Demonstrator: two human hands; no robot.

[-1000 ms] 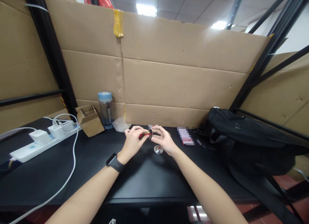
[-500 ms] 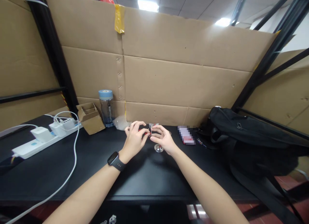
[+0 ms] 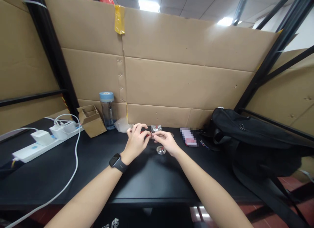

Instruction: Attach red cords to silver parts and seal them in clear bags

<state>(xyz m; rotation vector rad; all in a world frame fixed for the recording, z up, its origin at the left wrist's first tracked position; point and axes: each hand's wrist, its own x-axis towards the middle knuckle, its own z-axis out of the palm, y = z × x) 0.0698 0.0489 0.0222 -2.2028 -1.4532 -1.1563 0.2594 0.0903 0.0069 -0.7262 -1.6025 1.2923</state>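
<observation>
My left hand (image 3: 137, 136), with a dark watch (image 3: 118, 162) on its wrist, pinches a small red object (image 3: 146, 134) above the table. Most of that object is hidden by the fingers, so its kind cannot be told. Thumb and fingertips of my right hand (image 3: 166, 143) are pressed together at the red object's right end. What they grip there is too small to make out. Below the right hand a shiny round metal piece (image 3: 161, 150) with a red middle lies on the black table (image 3: 152, 182). A clear plastic packet (image 3: 156, 128) with something red in it lies behind the hands.
On the left are a white power strip (image 3: 26, 150) with chargers and a cable, an opened cardboard box (image 3: 92, 126), and a blue-lidded bottle (image 3: 108, 112). Crumpled plastic (image 3: 122, 125) lies nearby. On the right are a phone (image 3: 188, 137) and a black backpack (image 3: 257, 143). Cardboard (image 3: 186, 84) walls the back.
The right hand's fingers were apart and curved around the red object's end; now they are pinched together there. The plastic packet behind shows more. The left hand keeps its hold.
</observation>
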